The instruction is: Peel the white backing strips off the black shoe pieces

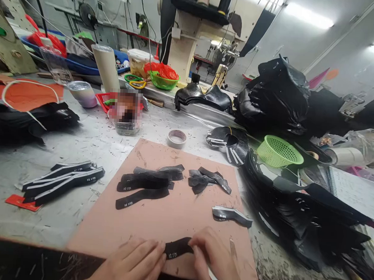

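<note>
A short, curved black strip point(178, 248) with small white markings lies on the pink board near its front edge. My left hand point(135, 259) is closed, fingers together, at the strip's left end. With fingers bent into a pinch, my right hand point(214, 256) has the right end. A narrow white strip point(215, 278) comes out from under my right palm; where it starts is hidden. Beyond my hands are loose black strips point(143, 196) with the same kind of marking, a smaller pile of black pieces point(208, 180) and white-edged black strips point(231, 216).
The pink board point(183, 218) lies on a grey table. White-edged strips point(67, 180) are at left, a tape roll point(176, 138) behind the board. Stacked black pieces point(295, 219) and a green basket point(279, 151) crowd the right. A sewing machine point(185, 45) stands at the back.
</note>
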### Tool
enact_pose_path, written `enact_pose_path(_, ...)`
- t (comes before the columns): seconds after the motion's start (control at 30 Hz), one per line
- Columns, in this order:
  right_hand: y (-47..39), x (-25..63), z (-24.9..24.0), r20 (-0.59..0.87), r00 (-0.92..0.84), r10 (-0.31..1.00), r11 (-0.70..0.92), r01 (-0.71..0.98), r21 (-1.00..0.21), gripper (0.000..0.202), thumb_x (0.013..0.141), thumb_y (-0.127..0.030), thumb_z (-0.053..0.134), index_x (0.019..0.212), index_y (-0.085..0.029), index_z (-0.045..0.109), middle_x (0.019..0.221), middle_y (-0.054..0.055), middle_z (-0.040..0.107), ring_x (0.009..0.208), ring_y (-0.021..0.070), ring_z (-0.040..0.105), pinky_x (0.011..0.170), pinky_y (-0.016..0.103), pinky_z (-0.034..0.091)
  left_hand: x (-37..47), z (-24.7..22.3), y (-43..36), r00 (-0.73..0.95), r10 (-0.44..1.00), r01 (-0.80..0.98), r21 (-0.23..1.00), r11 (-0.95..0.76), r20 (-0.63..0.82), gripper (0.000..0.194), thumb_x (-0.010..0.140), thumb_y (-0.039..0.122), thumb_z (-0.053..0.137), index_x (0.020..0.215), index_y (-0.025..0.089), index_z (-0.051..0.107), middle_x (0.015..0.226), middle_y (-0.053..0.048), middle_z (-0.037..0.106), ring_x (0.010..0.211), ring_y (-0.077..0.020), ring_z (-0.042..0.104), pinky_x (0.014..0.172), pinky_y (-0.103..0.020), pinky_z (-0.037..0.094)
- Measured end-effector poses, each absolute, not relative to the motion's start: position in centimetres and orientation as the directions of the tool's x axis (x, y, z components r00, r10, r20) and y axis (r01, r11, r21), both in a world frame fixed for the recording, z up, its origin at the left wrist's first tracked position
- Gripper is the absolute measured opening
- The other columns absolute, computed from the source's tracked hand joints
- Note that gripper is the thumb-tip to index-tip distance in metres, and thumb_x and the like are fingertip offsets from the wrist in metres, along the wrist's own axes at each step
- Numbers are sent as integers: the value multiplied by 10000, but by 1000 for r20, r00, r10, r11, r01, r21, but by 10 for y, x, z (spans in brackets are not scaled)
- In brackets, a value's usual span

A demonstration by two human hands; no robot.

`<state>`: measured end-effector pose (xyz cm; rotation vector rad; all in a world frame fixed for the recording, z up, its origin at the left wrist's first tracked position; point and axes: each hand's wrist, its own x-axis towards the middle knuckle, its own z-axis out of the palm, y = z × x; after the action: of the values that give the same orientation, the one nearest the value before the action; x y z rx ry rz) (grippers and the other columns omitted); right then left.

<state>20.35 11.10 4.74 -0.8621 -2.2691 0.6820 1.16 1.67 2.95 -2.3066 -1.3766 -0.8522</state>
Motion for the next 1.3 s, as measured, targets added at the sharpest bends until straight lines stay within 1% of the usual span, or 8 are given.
enact_pose_path(0.1,116,195,57,168,-625,762,519,434,-736,174,803,-90,379,823,-211,504,693,-10,566,624,127,586,574,212,466,13,26,17,390,682,851,39,-523,619,359,947,75,332,922,159,680,973,1,713,925,-171,623,867,-311,433)
enact_pose_path(0.27,121,181,59,-66,-674,736,275,386,-881,249,783,-136,422,1011,-223,469,671,-50,527,569,117,538,532,206,422,15,12,13,376,684,841,80,-535,626,324,922,54,359,949,133,672,1002,-39,699,965,-199,603,955,-350,387)
enact_pose_path(0.47,124,171,63,-262,-679,686,206,526,-825,177,783,-138,511,939,-222,506,719,-32,587,628,125,561,582,223,411,14,10,15,421,663,836,19,-549,620,288,917,94,393,929,150,676,993,-37,689,954,-197,604,985,-367,380)
enact_pose_path(0.7,122,166,62,-229,-695,682,311,559,-769,148,781,-106,521,885,-212,512,721,-20,608,636,137,583,590,233,407,15,8,15,442,665,837,-10,-547,602,282,918,96,396,951,154,670,1003,-36,688,975,-196,596,976,-369,375)
enact_pose_path(0.87,124,172,66,-99,-722,684,454,529,-717,116,756,-120,545,843,-194,526,725,-10,592,625,133,552,584,233,395,16,14,21,450,675,832,0,-555,584,309,937,89,341,926,148,644,991,-40,687,969,-195,598,842,-343,408)
enact_pose_path(1.0,132,189,72,-148,-653,742,379,592,-711,112,689,-126,604,725,-187,516,724,-14,567,651,127,541,587,220,398,16,23,27,486,675,826,-37,-563,555,308,937,70,328,891,163,619,948,-22,703,867,-166,610,797,-329,408)
enact_pose_path(1.13,136,196,68,-83,-668,740,430,565,-704,120,746,-87,530,676,-183,509,745,-5,564,657,112,536,597,208,401,17,21,28,474,697,837,-29,-547,539,290,925,65,330,893,171,597,1010,-50,694,848,-179,606,774,-343,395)
enact_pose_path(1.3,132,190,58,19,-669,743,539,581,-610,129,769,-90,504,680,-182,513,734,-4,533,609,111,512,578,219,403,21,16,28,496,695,833,-59,-550,520,265,917,74,334,901,172,579,1072,-75,662,897,-208,593,808,-361,394)
